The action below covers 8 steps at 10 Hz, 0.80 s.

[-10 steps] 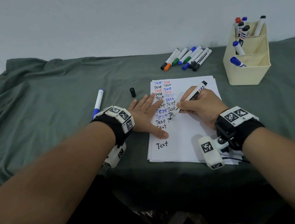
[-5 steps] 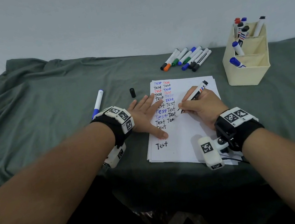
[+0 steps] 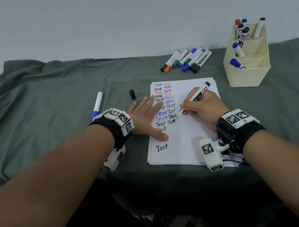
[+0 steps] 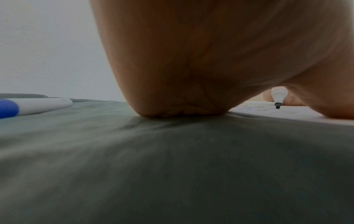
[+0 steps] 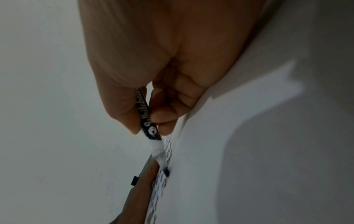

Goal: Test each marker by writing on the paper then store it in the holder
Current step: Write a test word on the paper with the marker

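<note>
1. Black ink is carried by the uncapped white whiteboard marker, which is pinched between thumb and curled fingers of the right hand; its nib is held on or just above the stacked white paper sheets, beside the unfinished last "Test" of the second column.
2. The marker's long axis is slanted up and away to the right, its rear end aimed roughly at the cream plastic holder.
3. The left hand is laid flat with straight fingers on the paper's left edge and grips nothing.
4. The small black cap is seen lying on the green cloth just beyond the left hand, so that hand is judged nearer for recapping.
5. The holder is set well apart to the far right, nearer the right hand.
</note>
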Motion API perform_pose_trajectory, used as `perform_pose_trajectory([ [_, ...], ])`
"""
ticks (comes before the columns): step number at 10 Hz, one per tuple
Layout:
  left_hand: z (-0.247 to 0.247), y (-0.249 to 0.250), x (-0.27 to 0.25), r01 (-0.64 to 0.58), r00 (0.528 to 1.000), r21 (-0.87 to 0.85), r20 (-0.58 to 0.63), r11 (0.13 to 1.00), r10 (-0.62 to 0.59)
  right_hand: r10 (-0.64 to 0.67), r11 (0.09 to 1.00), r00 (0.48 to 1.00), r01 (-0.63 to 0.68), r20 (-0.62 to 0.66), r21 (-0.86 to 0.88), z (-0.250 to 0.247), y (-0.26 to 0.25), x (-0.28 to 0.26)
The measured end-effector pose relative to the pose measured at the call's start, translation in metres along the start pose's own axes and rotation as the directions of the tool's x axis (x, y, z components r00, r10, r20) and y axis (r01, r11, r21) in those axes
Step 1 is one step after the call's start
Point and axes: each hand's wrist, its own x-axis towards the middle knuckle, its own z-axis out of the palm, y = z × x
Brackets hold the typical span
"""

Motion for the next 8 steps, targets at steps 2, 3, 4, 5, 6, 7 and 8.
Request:
perform_pose_trajectory([
  [2, 0.000, 0.000, 0.000, -0.003, 1.000, 0.007, 0.004, 1.000, 0.003, -0.011, 1.000, 0.999, 0.011, -0.031, -0.008, -0.002, 0.004, 0.003],
  [3, 0.000, -0.001, 0.001, -0.001, 1.000, 0.008, 0.006, 1.000, 0.001, -0.015, 1.000, 1.000, 0.015, -0.012, -0.027, -0.003, 0.004, 0.003],
  [4, 0.000, -0.001, 0.001, -0.001, 1.000, 0.015, 0.003, 1.000, 0.001, -0.007, 1.000, 1.000, 0.007, -0.018, -0.008, -0.004, 0.006, 0.004],
  [5, 0.000, -0.002, 0.002, -0.001, 1.000, 0.017, 0.003, 1.000, 0.001, -0.008, 1.000, 1.000, 0.008, -0.013, -0.007, -0.005, 0.008, 0.005],
  [6, 0.001, -0.002, 0.002, -0.006, 1.000, 0.018, 0.003, 1.000, 0.006, -0.012, 1.000, 0.999, 0.013, -0.039, 0.010, -0.005, 0.010, 0.007],
  [7, 0.001, -0.002, 0.001, -0.012, 1.000, 0.004, -0.009, 1.000, 0.012, 0.047, 0.979, 0.997, -0.034, -0.062, 0.201, -0.009, 0.011, 0.007],
  [8, 0.001, -0.002, -0.003, -0.020, 1.000, -0.001, -0.023, 1.000, 0.020, 0.066, 0.917, 0.996, -0.035, -0.065, 0.397, -0.013, 0.010, 0.007],
])
